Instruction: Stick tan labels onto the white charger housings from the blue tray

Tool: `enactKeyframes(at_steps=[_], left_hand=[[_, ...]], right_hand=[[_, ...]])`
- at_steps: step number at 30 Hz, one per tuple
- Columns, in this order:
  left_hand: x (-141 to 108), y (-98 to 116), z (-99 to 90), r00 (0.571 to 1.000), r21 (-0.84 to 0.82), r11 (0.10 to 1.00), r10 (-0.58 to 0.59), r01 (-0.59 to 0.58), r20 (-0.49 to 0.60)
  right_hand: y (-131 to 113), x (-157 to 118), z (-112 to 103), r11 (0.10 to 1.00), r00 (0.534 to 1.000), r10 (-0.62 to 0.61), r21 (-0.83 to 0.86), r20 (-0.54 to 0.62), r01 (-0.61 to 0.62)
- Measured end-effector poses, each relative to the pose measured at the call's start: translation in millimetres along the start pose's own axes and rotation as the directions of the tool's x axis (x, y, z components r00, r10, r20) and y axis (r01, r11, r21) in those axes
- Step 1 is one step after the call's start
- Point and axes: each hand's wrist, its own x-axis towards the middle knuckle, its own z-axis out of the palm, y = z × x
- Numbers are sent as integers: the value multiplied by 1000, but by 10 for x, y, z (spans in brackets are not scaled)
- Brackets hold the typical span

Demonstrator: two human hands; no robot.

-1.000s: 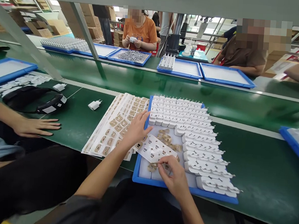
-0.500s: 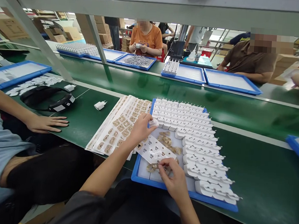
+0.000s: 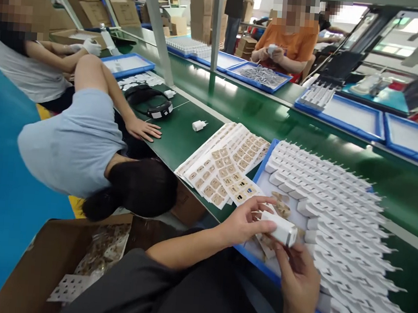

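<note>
My left hand [image 3: 249, 221] is closed round a white plug adapter [image 3: 279, 228], fingers on its left end. My right hand [image 3: 296, 265] is just below the adapter's right end, fingers bent together; whether they pinch anything is hidden. Both hands are over the near left part of a blue-rimmed tray [image 3: 260, 262]. Rows of white adapters [image 3: 338, 203] fill the tray's right side. Brown sticker pieces [image 3: 281, 204] lie in the tray beyond my left hand. Sheets of brown stickers [image 3: 211, 168] are spread left of the tray, one reaching under my left hand.
A person in light blue bends down at the left, one hand [image 3: 142, 128] on the table edge. A black headband device [image 3: 150, 100] and a loose adapter [image 3: 198, 125] lie on the table. An open cardboard box [image 3: 44, 254] stands below left. More blue trays [image 3: 355, 116] line the far side.
The view has swung left. The perforated white sheet is no longer in my hands, and both hands have come together at an adapter. The person in blue now shows bent over.
</note>
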Motion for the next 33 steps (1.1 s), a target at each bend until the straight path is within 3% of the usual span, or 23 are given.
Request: enactKeyframes(at_steps=[4, 7, 11, 16, 21, 26, 30, 33], left_hand=[[-25, 4, -30, 999, -127, 991, -35, 31, -33], [-43, 5, -25, 999, -112, 994, -23, 19, -34], [-101, -21, -7, 997, -72, 995, -72, 73, 10], [-152, -56, -104, 998, 208, 978, 6, -19, 61], [-167, 31, -189, 989, 536, 838, 25, -102, 149], [-184, 104, -167, 974, 611, 773, 39, -171, 223], [-186, 100, -153, 975, 664, 719, 89, -205, 204], [-172, 148, -142, 967, 736, 640, 45, -221, 251]], right_hand=[[-127, 35, -43, 992, 996, -75, 107, 43, 70], [-269, 52, -59, 971, 983, -123, 220, 136, 91], [-431, 28, -6, 941, 973, -152, 325, 174, 89], [-543, 6, 67, 922, 973, -178, 370, 145, 113], [-614, -3, 50, 924, 965, -195, 364, 177, 119], [-625, -34, 37, 936, 964, -159, 344, 215, 77], [-622, -47, 61, 937, 955, -121, 349, 272, 19], [-596, -28, 88, 922, 954, -96, 387, 284, -22]])
